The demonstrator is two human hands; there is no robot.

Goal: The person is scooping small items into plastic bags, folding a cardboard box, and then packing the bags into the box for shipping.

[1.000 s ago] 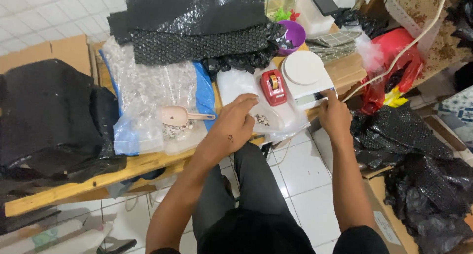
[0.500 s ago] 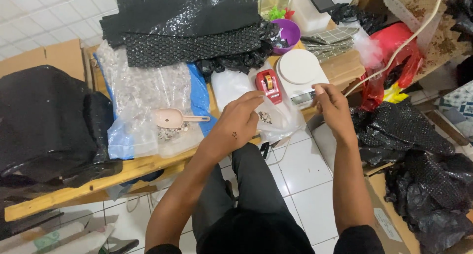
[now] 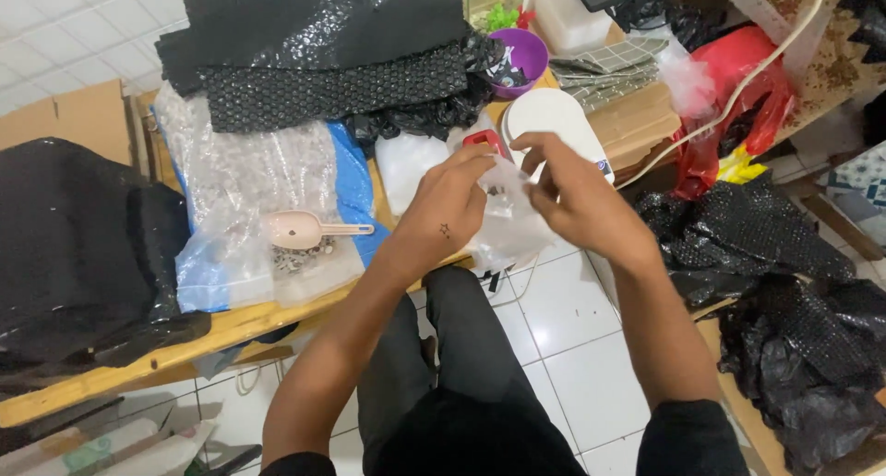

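My left hand (image 3: 449,206) and my right hand (image 3: 574,195) are close together above the table's front edge, both pinching a small clear plastic bag (image 3: 506,192) with small dark bits inside. Behind the hands sits a white round scale (image 3: 552,125) and a red object (image 3: 484,140), partly hidden by my fingers. To the left a pink scoop (image 3: 303,228) lies on a clear bag of small pieces (image 3: 309,259).
Black bubble-wrap sheets (image 3: 323,60) lie stacked at the back of the wooden table (image 3: 221,328). A purple bowl (image 3: 522,56), a red plastic bag (image 3: 738,79) and a white cable (image 3: 738,97) lie to the right. Black wrap (image 3: 784,282) is piled at right and left (image 3: 78,245).
My right hand moved left from the scale's edge to meet the left hand, and both lifted the small clear bag between them.
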